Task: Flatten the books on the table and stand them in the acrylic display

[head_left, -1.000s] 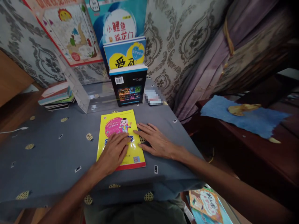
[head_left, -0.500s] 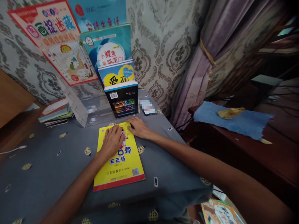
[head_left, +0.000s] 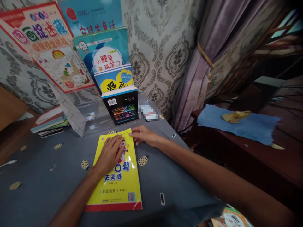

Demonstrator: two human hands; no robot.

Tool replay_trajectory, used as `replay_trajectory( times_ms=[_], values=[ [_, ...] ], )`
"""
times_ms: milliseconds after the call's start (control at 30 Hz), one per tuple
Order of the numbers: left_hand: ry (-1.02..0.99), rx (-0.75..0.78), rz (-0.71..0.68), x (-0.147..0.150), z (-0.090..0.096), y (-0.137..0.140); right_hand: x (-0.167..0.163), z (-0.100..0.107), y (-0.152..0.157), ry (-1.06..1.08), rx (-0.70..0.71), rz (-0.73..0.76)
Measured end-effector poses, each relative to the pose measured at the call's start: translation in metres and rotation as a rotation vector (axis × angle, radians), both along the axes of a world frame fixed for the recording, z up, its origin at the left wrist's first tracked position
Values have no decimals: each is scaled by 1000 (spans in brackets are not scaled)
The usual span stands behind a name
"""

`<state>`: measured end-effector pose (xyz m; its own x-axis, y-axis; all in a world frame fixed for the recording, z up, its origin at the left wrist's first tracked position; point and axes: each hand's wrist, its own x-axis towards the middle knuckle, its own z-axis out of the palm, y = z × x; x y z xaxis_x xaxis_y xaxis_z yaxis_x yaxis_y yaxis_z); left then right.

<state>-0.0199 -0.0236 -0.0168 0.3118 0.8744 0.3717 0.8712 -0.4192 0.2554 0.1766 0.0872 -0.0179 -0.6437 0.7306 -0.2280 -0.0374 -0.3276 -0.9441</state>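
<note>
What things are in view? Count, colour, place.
Flat paper workbook: 1, yellow, centre
Printed fabric tablecloth: 1, grey, beneath
Clear plastic rack: 1, transparent, back
Upright paper books: 5+, multicoloured, rack
Stacked paper books: several, multicoloured, left
Thin cable: 1, white, left
Pixelated object: 1, pale, beside rack
Patterned wallpaper: 1, grey, back
Draped curtain: 1, purple, right
Ragged cloth: 1, blue, right
Lumpy object: 1, tan, on cloth
Book cover: 1, orange, bottom right
Left hand: 1, bare, on workbook
Right hand: 1, bare, workbook corner

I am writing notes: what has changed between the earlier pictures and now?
The right hand moved up to the upper right corner of the yellow book; the left hand moved up it, uncovering lettering. The yellow book stays closed, the black book standing.
</note>
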Motion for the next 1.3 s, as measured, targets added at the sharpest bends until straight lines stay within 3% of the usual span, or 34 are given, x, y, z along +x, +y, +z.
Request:
replay_trajectory(
  times_ms=[100,233,367,633,767,967,1300],
  values=[
    [-70,2,-18,1,5,-3,0,1,-6,41,-93,98],
    [-166,-2,11,0,9,-6,-4,1,-8,138,-236,64],
    [-180,-15,27,-1,10,-6,-8,3,-10,193,-286,50],
    [-148,-41,117,5,12,-10,-10,11,-17,166,-273,-6],
    [-132,-95,188,12,16,-19,-9,12,-21,217,-279,72],
    [-305,-215,243,20,28,-26,-7,10,-29,293,-149,217],
    [-577,-334,190,20,31,-19,-10,2,-33,176,-32,220]
  ],
)
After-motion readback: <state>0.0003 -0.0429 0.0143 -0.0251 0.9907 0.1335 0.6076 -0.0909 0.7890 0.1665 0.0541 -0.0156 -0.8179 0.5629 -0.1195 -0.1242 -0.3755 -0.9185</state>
